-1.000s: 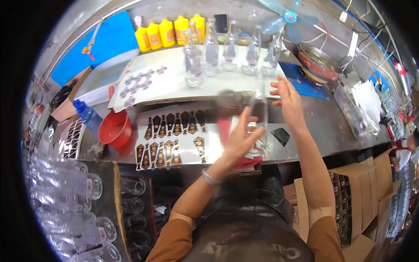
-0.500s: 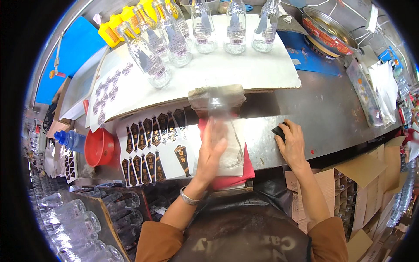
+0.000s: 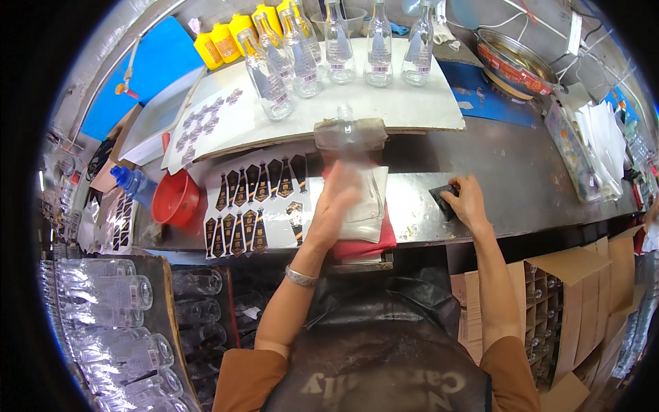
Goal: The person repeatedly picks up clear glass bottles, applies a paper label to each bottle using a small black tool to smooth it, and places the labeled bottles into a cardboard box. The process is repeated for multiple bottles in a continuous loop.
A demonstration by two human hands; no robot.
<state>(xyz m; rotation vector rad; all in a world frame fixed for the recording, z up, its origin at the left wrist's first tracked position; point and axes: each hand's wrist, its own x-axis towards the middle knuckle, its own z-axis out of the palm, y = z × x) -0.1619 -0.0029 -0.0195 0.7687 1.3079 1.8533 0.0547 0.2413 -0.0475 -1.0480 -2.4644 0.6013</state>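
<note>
Bottle [image 3: 349,137], smooth clear glass, lay on its side: neck over a rough padded rest [image 3: 325,135], body over a white sheet [image 3: 362,233] on red cloth [image 3: 364,252]. My left hand [image 3: 336,206] was spread along the body, motion-blurred; can't tell if it gripped. My right hand [image 3: 472,204] pinched a thin flat black piece [image 3: 437,196] at the shiny metal bench [image 3: 410,223]. Glossy tapered black labels [image 3: 238,235] sat flat, left of the bottle.
</note>
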